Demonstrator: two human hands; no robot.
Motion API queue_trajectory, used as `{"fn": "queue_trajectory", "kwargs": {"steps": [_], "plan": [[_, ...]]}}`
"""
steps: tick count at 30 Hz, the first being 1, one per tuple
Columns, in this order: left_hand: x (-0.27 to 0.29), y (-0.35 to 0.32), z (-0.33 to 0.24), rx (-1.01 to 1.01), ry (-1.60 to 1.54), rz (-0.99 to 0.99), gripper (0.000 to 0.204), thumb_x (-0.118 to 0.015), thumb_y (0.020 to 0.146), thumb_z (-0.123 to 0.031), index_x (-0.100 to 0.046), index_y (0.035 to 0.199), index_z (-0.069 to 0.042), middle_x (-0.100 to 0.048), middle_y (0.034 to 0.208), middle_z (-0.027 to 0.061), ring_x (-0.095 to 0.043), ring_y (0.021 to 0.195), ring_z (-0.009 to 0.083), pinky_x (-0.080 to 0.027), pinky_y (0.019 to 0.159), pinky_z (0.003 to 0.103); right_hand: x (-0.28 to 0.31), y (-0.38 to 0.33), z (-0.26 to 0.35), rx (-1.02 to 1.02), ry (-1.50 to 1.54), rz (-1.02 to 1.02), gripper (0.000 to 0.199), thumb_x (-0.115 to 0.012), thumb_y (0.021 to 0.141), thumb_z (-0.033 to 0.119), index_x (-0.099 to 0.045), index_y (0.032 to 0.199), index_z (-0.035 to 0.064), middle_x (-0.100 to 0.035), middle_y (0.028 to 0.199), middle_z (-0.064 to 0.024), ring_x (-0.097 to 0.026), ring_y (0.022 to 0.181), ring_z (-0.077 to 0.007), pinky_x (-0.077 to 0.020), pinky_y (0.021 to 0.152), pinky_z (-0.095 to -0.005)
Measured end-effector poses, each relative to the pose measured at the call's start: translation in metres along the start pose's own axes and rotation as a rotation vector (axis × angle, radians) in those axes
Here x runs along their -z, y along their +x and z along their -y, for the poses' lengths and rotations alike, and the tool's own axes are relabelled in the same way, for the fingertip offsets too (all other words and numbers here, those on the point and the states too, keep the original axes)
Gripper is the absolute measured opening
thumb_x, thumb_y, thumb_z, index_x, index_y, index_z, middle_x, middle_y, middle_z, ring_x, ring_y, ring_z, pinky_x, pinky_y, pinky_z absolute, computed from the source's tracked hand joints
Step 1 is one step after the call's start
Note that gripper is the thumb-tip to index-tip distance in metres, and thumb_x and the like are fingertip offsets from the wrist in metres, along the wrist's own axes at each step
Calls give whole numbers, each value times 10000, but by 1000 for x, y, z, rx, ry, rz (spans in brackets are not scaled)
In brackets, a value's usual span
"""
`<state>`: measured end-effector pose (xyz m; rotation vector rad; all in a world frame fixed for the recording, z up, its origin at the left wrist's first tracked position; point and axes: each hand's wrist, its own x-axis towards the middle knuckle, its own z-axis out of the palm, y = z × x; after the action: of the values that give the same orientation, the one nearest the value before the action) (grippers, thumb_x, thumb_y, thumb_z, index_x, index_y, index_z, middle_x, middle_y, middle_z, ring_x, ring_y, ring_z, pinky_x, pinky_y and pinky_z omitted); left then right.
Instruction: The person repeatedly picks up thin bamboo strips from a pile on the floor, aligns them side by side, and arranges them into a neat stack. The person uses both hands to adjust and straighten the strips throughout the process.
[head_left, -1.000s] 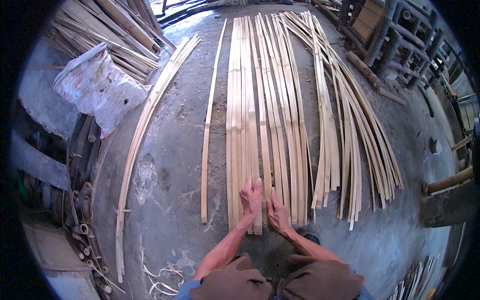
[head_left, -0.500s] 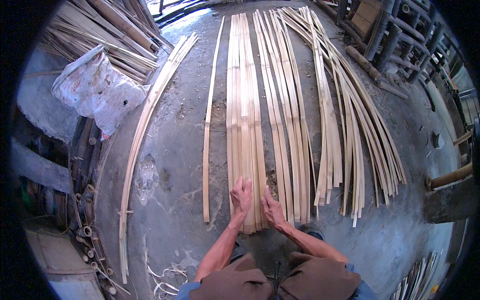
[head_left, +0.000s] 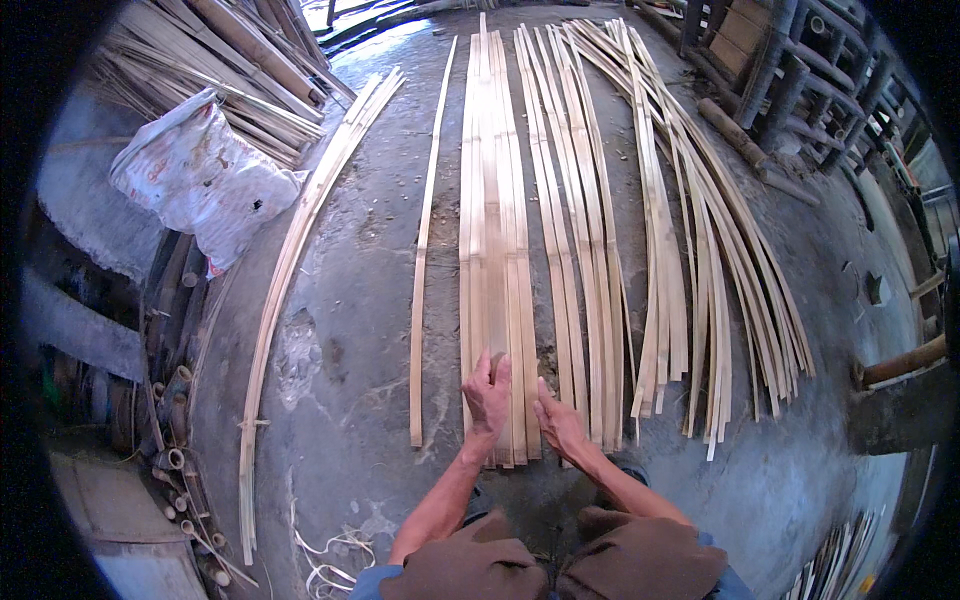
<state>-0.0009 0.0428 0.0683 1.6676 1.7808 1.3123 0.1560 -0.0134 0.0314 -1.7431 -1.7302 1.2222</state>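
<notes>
A row of long, pale bamboo strips (head_left: 515, 300) lies side by side on the floor in front of me, near ends toward my feet. My left hand (head_left: 487, 395) is closed over the near part of the row, its fingers around a middle strip (head_left: 491, 200). That strip is blurred, and its far end sticks out beyond its neighbours. At the row's right edge my right hand (head_left: 563, 428) is held on its side, its fingers fairly straight and nothing seen in them. Whether it touches the outer strip is hard to tell.
One single strip (head_left: 421, 300) lies left of the row; a bundle (head_left: 285, 260) curves farther left. More strips (head_left: 580, 220) and a fanned pile (head_left: 735, 260) lie to the right. A white sack (head_left: 205, 175) and bamboo poles (head_left: 178, 460) line the left; a bamboo frame (head_left: 800, 90) stands far right.
The middle strip has slid away from me, its far end now past the others. My right hand has shifted slightly right and down. The whole view has moved slightly.
</notes>
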Motion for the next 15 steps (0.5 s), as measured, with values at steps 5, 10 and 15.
{"fn": "queue_trajectory", "kwargs": {"steps": [5,10,15], "plan": [[-21,-14,-23,212,-144,62,467,-622,963,-310,-601,1195,94,-595,670,175,-605,596,201,-462,544,385,16,-28,29,37,383,13,532,-413,1056,271,-287,1521,45,-678,864,-209,-683,814,-295,-542,776,-388],[-58,-25,-19,293,-339,174,337,-548,992,-252,-607,1157,36,-544,656,183,-552,561,208,-442,518,389,-9,-35,17,180,299,-324,551,-395,1060,281,-256,1527,23,-643,850,-209,-653,789,-327,-511,729,-397],[-62,-33,-10,74,-65,285,291,-569,949,-192,-591,1154,14,-616,957,217,-637,912,344,-489,787,435,3,-38,9,-25,193,-257,554,-434,1045,242,-248,1541,81,-523,692,-197,-546,639,-278,-448,600,-379]]}}
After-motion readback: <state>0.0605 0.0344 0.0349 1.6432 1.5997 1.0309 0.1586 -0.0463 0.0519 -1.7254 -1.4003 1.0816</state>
